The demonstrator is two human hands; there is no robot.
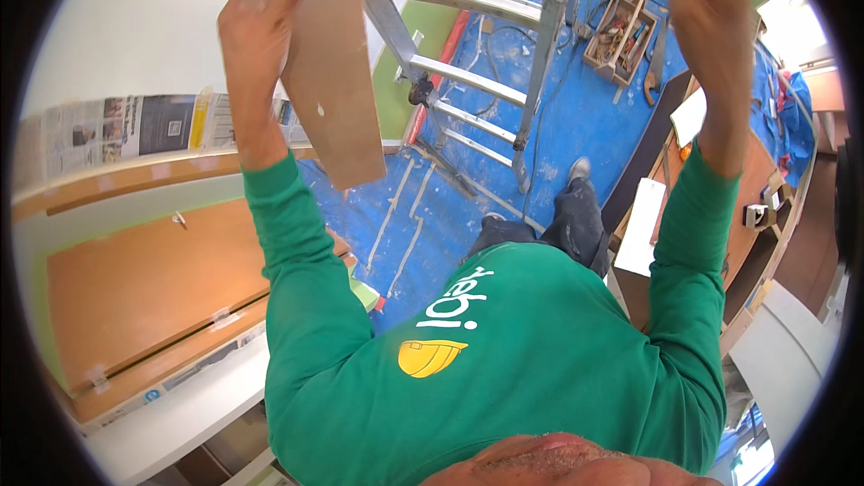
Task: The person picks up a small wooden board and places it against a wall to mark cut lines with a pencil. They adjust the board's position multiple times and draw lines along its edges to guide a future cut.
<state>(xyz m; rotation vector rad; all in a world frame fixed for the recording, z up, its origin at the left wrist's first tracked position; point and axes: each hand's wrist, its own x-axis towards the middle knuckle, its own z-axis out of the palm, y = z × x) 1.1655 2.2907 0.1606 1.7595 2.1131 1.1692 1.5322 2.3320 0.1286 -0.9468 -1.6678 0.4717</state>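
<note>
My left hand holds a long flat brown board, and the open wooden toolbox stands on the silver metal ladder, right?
No: the head view shows the open wooden toolbox on blue floor sheeting beside the silver metal ladder. Your left hand does hold the flat brown board.

A blue sheet [562,130], flecked with white, covers the floor across the middle of the frame; on it, toward the upper right, lie an open wooden toolbox [605,70] full of tools and, just beside it, a handsaw [660,58]; a metal ladder [531,72] stands at upper centre, with a dark cable [535,148] trailing near it; a brown wooden worktop [754,175], right of frame, bears a white board [641,225].
</note>
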